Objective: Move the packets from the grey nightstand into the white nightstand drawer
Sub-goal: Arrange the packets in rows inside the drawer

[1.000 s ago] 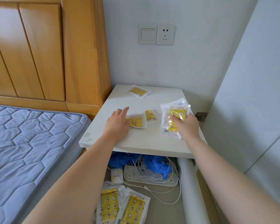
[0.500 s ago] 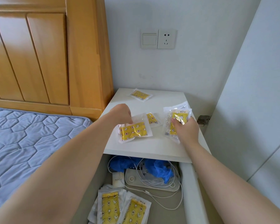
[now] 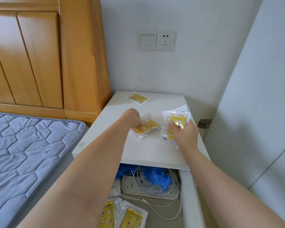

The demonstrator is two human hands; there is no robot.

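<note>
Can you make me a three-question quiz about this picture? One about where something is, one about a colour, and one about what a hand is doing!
1. Where does the lone yellow-and-clear plastic packet lie?
A) at the back of the white nightstand top
B) on the mattress
C) on the floor

2. What colour is the crumpled plastic thing in the open drawer?
A) red
B) blue
C) green

3. What is the right hand doing?
A) lying flat, empty
B) pulling a cable
C) holding a bundle of packets

Answers: 1 A, it lies near the wall, untouched. 2 B, it shows bright blue at the drawer's back. 3 C, the hand pinches the bundle above the nightstand.
</note>
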